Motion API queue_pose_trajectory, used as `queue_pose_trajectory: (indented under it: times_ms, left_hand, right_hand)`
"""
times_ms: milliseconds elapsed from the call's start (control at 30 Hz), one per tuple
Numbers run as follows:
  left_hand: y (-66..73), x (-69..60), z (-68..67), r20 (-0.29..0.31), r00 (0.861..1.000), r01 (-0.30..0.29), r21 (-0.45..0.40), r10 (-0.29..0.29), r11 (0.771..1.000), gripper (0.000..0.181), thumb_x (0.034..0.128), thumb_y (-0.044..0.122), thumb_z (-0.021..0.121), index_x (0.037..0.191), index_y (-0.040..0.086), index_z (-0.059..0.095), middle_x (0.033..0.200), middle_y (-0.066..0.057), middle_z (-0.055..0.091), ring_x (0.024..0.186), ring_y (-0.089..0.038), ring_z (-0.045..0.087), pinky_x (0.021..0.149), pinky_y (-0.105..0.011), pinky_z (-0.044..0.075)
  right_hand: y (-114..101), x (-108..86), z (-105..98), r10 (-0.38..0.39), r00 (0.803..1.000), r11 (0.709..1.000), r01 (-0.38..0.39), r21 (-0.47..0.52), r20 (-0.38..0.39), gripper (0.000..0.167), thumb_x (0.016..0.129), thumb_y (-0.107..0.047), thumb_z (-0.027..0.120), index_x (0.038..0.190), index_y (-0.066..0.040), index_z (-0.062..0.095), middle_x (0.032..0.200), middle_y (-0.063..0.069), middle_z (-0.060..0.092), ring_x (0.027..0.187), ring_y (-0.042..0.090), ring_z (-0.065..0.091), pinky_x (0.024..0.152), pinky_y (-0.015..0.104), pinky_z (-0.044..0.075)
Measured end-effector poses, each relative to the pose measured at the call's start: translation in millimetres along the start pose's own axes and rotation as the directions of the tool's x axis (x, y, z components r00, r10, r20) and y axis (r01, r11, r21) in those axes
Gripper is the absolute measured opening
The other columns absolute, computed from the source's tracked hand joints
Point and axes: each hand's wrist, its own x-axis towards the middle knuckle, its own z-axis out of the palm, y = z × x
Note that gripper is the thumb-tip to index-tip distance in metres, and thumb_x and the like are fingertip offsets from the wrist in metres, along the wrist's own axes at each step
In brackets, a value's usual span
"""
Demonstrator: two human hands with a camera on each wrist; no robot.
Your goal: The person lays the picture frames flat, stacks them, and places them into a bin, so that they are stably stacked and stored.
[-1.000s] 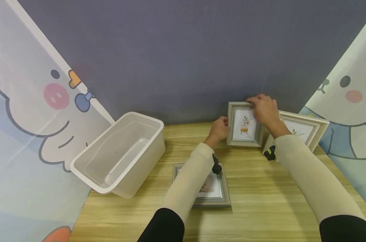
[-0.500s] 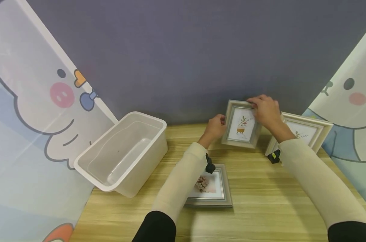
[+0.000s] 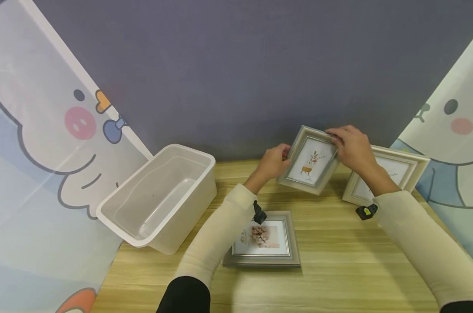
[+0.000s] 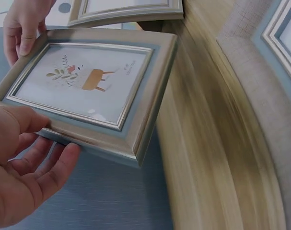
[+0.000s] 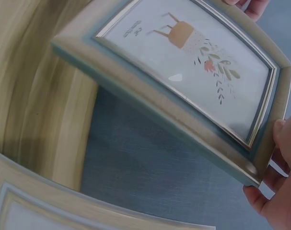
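Between both hands a small picture frame (image 3: 312,161), with a potted-plant print, is held tilted over the back of the table. My left hand (image 3: 273,163) pinches its left edge; in the left wrist view the thumb lies on the front and the fingers (image 4: 52,165) are underneath. My right hand (image 3: 353,148) grips the upper right corner, thumb in front and fingers behind in the right wrist view. Close behind the right hand, a cream picture frame (image 3: 410,174) stands leaning, partly covered by that hand. A third picture frame (image 3: 292,243) with a flower print lies flat near my left forearm.
A white plastic tub (image 3: 189,204) stands at the table's left side. The dark grey wall (image 3: 236,87) rises behind the wooden table (image 3: 338,269). Cartoon-printed panels (image 3: 44,174) flank the table on both sides.
The small picture frame has gone from nearly upright to tilted, its lower edge swinging left and toward me. Both hands keep hold of it. My left forearm has shifted left, uncovering more of the flat frame.
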Motion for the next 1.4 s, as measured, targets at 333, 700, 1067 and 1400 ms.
queue_pose_trajectory:
  times_ms: [333, 700, 1067, 1400]
  left_hand:
    - [3.2, -12.1, -15.3, -0.012, 0.991, -0.133, 0.123, 0.135, 0.983, 0.039, 0.1011, 0.02, 0.064, 0.139, 0.01, 0.058, 0.118, -0.006, 0.07, 0.104, -0.016, 0.067, 0.086, -0.029, 0.056]
    - [19.4, -34.6, -41.9, -0.032, 0.979, -0.184, 0.312, 0.204, 0.932, 0.04, 0.1013, 0.021, 0.061, 0.141, 0.016, 0.059, 0.121, -0.003, 0.068, 0.086, -0.014, 0.061, 0.064, -0.028, 0.048]
    - [31.0, -51.1, -49.6, -0.058, 0.943, -0.253, 0.518, 0.328, 0.818, 0.036, 0.103, 0.02, 0.056, 0.139, 0.024, 0.063, 0.13, -0.001, 0.067, 0.107, -0.021, 0.064, 0.071, -0.031, 0.051]
    - [34.9, -80.3, -56.5, -0.094, 0.901, -0.271, 0.64, 0.423, 0.719, 0.031, 0.1039, 0.021, 0.057, 0.133, 0.025, 0.067, 0.125, 0.001, 0.07, 0.105, -0.021, 0.065, 0.072, -0.031, 0.046]
  right_hand:
    - [1, -19.8, -4, -0.062, 0.998, 0.996, 0.064, 0.061, -0.021, 0.032, 0.103, -0.005, 0.057, 0.134, 0.001, 0.062, 0.122, 0.03, 0.061, 0.108, 0.046, 0.057, 0.089, 0.063, 0.046]
    - [-9, -43.1, -13, -0.067, 0.995, 0.993, 0.059, 0.098, 0.076, 0.04, 0.101, -0.003, 0.06, 0.139, 0.005, 0.055, 0.119, 0.027, 0.059, 0.099, 0.041, 0.063, 0.08, 0.057, 0.055]
    - [-10, -63.8, -3, -0.118, 0.973, 0.97, 0.069, 0.234, 0.201, 0.045, 0.096, -0.002, 0.067, 0.136, 0.01, 0.051, 0.117, 0.026, 0.062, 0.1, 0.044, 0.067, 0.076, 0.052, 0.06]
    - [-28, -82.9, 18, -0.055, 0.97, 0.923, -0.041, 0.382, 0.238, 0.019, 0.095, -0.005, 0.068, 0.11, 0.0, 0.057, 0.102, 0.019, 0.069, 0.096, 0.04, 0.071, 0.062, 0.023, 0.056]
